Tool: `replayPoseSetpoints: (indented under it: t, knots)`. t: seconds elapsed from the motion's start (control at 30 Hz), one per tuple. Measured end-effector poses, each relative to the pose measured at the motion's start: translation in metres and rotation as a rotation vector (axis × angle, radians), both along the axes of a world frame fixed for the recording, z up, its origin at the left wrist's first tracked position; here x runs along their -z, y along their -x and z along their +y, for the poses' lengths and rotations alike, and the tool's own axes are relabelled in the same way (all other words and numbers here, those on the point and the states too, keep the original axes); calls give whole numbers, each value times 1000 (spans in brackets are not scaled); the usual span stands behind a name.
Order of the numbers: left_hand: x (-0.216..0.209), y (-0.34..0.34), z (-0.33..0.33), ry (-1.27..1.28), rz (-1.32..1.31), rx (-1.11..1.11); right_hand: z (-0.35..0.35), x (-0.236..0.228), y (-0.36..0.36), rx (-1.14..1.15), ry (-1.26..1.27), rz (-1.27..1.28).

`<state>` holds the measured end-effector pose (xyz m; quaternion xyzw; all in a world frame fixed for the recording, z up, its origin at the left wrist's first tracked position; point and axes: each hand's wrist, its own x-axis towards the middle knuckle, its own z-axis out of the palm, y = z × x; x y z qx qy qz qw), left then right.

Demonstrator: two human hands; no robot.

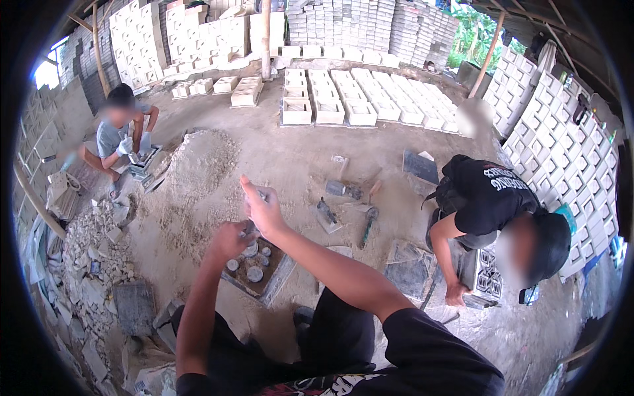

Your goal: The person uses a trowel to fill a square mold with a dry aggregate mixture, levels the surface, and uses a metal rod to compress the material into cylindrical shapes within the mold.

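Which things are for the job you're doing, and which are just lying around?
Probably for the job, near the left hand and right hand:
shallow square tray
round pale pieces in it

Seemingly just lying around:
broken rubble
dark slab beside the rubble
handled tool, untouched

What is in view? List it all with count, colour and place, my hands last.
Shallow square tray: one, brown-grey, before your knees
Small round discs: at least five, pale grey, in the tray
Square cast blocks: dozens, cream, floor rows ahead
Flat brick stacks: several, grey, back
Powdery mound: one, beige, left of centre
Broken rubble: one heap, whitish, lower left
Long hand tool: one, dark and green, right of centre
Crouching co-worker: one, black shirt, right
Crouching co-worker: one, grey shirt, left
Left hand: one, bare, by the tray's far side
Right hand: one, bare, just beyond, thumb up
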<state>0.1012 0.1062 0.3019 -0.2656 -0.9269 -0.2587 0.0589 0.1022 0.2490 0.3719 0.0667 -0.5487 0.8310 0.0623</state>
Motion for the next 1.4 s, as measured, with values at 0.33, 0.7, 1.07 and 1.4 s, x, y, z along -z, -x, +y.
replayPoseSetpoints:
  t: [0.33,0.7,1.07,1.4]
  knots:
    - [49,24,0,-183,-153,173,2,46,14,-21,89,-118]
    - [39,59,-48,-421,-170,-271,-26,98,1,359,-46,-120]
    - [17,38,-90,-1044,-158,-530,-81,85,-20,115,-68,-52]
    - [15,40,-91,-1068,-178,-473,-113,132,4,114,-48,-230]
